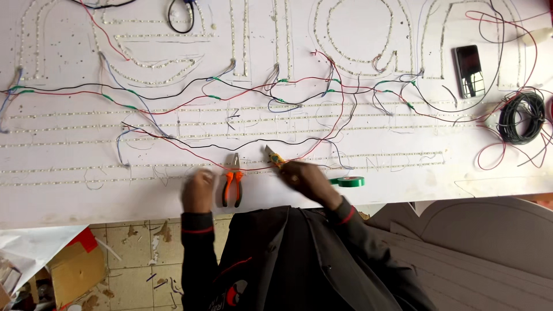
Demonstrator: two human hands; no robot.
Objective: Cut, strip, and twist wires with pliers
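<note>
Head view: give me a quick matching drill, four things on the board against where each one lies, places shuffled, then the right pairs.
Things:
1. Orange pliers
2. Green tape roll
3. Phone
4. Black wire coil

Places:
A. Far right edge of the board, below the phone
B. Between the left hand and the right hand
C. Upper right, lying flat by the lettering
D. Just right of the right hand, near the board's front edge

Pairs: 1-B, 2-D, 3-C, 4-A
</note>
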